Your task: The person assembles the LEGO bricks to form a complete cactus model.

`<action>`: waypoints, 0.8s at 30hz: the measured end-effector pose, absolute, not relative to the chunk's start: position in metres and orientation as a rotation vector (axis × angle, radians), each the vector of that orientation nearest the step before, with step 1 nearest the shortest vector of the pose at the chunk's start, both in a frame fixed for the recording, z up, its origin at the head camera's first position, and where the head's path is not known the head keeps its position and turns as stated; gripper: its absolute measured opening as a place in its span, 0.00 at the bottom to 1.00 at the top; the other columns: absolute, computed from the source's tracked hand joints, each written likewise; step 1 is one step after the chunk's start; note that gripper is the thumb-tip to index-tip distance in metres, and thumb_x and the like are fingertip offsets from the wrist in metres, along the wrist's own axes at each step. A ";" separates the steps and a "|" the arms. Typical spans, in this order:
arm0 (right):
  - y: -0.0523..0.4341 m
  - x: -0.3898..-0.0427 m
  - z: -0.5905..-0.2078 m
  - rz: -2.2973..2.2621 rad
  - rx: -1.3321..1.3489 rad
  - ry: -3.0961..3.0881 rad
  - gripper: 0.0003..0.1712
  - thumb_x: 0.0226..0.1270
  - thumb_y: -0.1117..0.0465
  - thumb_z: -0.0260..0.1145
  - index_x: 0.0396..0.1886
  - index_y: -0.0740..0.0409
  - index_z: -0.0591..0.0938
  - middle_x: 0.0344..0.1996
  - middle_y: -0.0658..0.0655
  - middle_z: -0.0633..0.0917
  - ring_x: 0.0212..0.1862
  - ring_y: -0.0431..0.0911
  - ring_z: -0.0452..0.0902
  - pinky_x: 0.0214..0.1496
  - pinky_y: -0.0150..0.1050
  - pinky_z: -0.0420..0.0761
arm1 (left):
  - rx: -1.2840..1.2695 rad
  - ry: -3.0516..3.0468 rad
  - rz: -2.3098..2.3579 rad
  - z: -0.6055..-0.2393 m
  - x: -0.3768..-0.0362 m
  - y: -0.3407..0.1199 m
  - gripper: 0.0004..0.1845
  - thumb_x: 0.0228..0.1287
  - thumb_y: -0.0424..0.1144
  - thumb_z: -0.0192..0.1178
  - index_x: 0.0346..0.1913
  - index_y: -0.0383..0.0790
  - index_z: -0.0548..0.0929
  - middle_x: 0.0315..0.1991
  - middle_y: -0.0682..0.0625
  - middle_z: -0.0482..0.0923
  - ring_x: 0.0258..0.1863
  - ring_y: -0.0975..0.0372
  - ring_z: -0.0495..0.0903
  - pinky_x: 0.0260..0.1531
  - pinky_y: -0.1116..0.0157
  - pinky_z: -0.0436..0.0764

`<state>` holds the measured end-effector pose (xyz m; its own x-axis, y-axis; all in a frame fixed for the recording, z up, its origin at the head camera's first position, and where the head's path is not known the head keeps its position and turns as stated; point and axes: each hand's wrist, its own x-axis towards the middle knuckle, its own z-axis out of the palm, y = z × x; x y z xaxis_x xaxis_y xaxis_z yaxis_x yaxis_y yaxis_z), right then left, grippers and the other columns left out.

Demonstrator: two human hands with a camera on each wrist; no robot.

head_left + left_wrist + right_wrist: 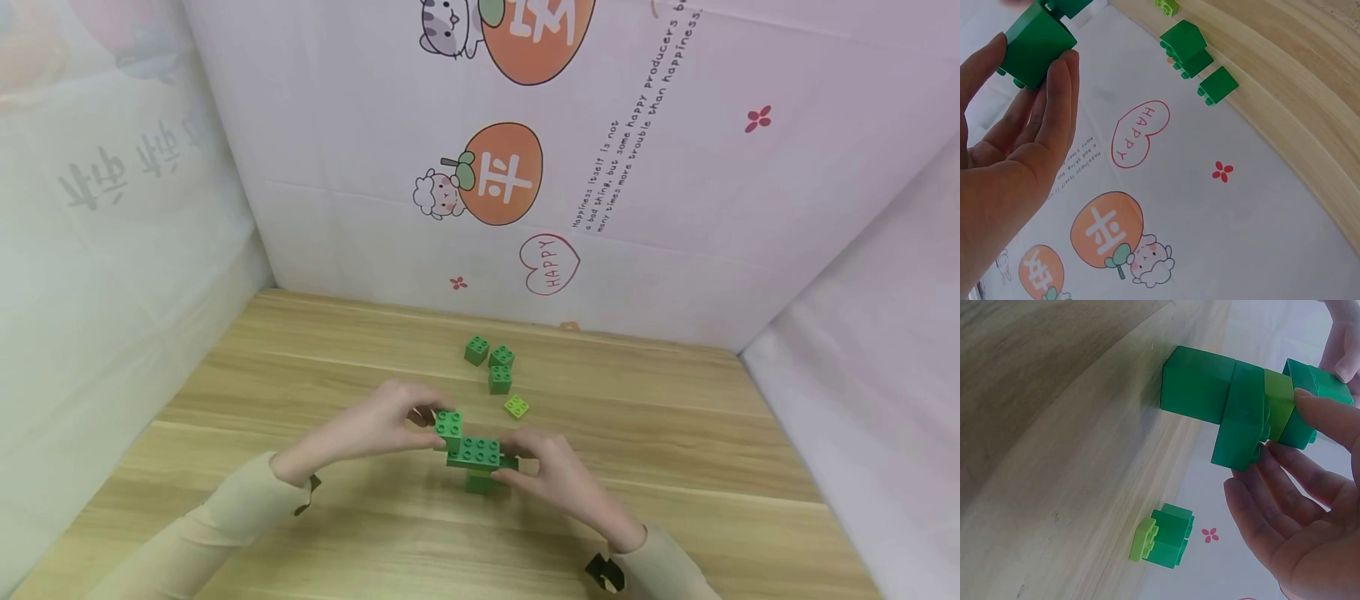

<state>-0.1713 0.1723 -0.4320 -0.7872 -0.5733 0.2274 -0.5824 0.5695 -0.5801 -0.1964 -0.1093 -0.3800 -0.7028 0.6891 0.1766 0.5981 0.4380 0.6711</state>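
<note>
My left hand (386,425) pinches a green two-by-two toy brick (448,425) between thumb and fingers, at the left end of the stack's top green brick (480,452). In the left wrist view, that green brick (1038,47) fills the space between thumb and fingertips. My right hand (551,475) holds the stack from its right side, the thumb near the lime-green brick (1279,400) in the middle. Below it are an offset green brick (1241,415) and a green base brick (1197,384), with the base close to the wooden table.
Farther back on the wooden table (637,400) are loose green bricks (500,380) grouped together, with a flat lime-green brick (517,406) just in front. A printed white cloth (645,275) hangs at the back, and white cloth walls (862,375) flank both sides.
</note>
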 end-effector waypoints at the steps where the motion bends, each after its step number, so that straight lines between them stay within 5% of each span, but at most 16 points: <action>1: 0.172 -0.171 -0.432 1.032 1.022 -2.768 0.16 0.60 0.56 0.73 0.46 0.59 0.84 0.42 0.57 0.89 0.44 0.47 0.88 0.49 0.41 0.88 | 1.153 2.553 1.120 -0.380 -0.196 -0.109 0.18 0.59 0.36 0.71 0.52 0.37 0.84 0.42 0.50 0.87 0.39 0.64 0.86 0.42 0.75 0.85; 24: 0.171 -0.169 -0.429 1.171 1.019 -2.804 0.23 0.65 0.45 0.68 0.54 0.52 0.83 0.47 0.53 0.89 0.48 0.47 0.87 0.52 0.44 0.88 | 1.175 2.606 1.058 -0.384 -0.189 -0.106 0.16 0.59 0.36 0.70 0.51 0.38 0.85 0.43 0.50 0.88 0.42 0.62 0.87 0.42 0.74 0.86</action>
<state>-0.1694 0.1710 -0.4291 -0.7962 -0.5788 0.1763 -0.5323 0.5313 -0.6591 -0.1885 -0.1057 -0.3837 -0.6990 0.6901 0.1876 0.6255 0.4627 0.6282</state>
